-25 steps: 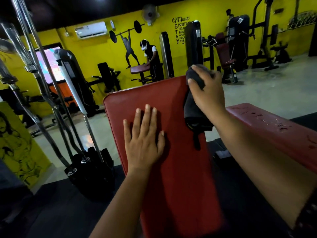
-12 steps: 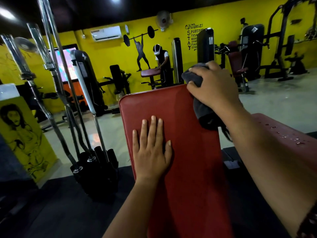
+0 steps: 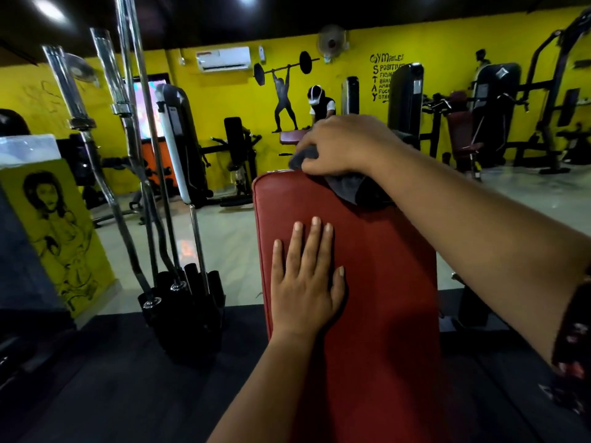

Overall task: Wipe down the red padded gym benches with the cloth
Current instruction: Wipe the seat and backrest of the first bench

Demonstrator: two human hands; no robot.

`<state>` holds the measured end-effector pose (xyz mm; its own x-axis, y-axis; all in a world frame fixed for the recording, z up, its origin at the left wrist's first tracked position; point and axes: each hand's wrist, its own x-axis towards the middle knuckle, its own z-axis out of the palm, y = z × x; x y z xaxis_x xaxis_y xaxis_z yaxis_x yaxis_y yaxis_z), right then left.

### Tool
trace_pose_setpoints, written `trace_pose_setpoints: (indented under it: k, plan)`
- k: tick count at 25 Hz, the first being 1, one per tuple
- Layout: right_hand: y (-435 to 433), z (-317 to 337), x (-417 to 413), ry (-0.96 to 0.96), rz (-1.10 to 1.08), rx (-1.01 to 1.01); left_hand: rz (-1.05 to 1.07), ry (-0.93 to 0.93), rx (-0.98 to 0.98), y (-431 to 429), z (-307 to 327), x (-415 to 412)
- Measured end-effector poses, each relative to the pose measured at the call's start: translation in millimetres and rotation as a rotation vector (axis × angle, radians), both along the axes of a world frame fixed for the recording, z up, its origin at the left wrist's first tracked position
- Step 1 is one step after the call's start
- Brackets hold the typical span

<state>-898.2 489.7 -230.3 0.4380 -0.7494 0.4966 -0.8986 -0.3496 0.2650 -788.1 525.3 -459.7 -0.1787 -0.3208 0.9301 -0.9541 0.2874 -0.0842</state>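
Where the red bench (image 3: 383,282) ends at its top edge, I see the dark cloth (image 3: 347,187) draped over the right corner, with pale floor (image 3: 224,238) open beyond. The right hand (image 3: 343,145) grips the cloth, fingers (image 3: 315,139) curled. The left hand (image 3: 305,282) lies flat mid-pad, fingers straight. A bar rack (image 3: 182,302) stands left, apart.

cloth (image 3: 347,187) on bench (image 3: 367,314) top edge | barbell rack (image 3: 182,302) left of bench
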Motion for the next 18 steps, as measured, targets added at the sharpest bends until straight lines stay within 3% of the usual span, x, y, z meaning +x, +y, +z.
trace_pose_setpoints:
  k: [4,7,9,12,15,18]
  plan:
    - [10.4,-1.1,22.0,-0.012,0.316,0.019,-0.011,0.007,0.0,0.4,-0.5,-0.6]
    - [1.8,4.1,25.7,-0.1,0.192,0.114,-0.024,0.014,0.002,1.2,-0.5,0.0]
    - [-0.9,-1.0,40.1,-0.076,0.051,0.024,-0.035,0.021,0.008,1.1,-0.7,1.0]
    - [4.6,-10.6,50.3,0.013,0.209,-0.136,-0.034,0.03,0.024,4.1,1.3,-0.1]
    - [7.5,-12.0,38.5,0.046,0.377,-0.114,-0.038,0.09,0.077,14.3,-13.0,2.8]
    - [2.7,-14.2,42.0,0.056,0.389,-0.084,-0.041,0.053,0.127,34.3,-62.1,3.7]
